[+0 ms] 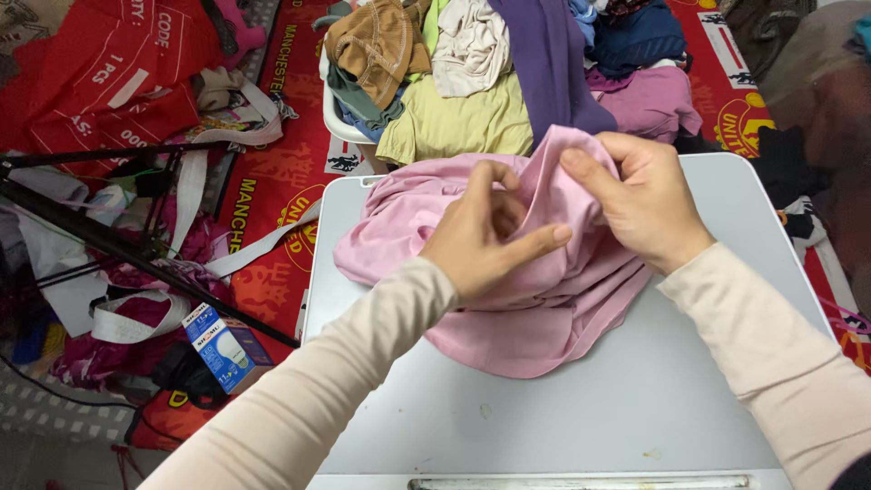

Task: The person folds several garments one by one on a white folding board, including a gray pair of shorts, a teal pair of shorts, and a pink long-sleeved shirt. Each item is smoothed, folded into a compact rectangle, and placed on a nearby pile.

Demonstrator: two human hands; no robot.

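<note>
Garment: pink garment (508, 308) lies crumpled at mid-frame on the grey table (635, 399).
Left hand: left hand (481, 240) has its fingers curled into a raised fold, thumb out over the cloth.
Right hand: right hand (640, 195) pinches the top of the same fold.
Around: heaped clothes (472, 73) on a white chair beyond the table; light-bulb box (222, 349) at lower left.
Hidden: left fingertips are buried in cloth.

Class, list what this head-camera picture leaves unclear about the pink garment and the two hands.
- Pink garment: bunched up, so its type and shape are hidden by its own folds.
- Left hand: fingertips tucked behind the cloth.
- Right hand: palm side turned away.
- Clothes pile: cut off by the top edge.
</note>
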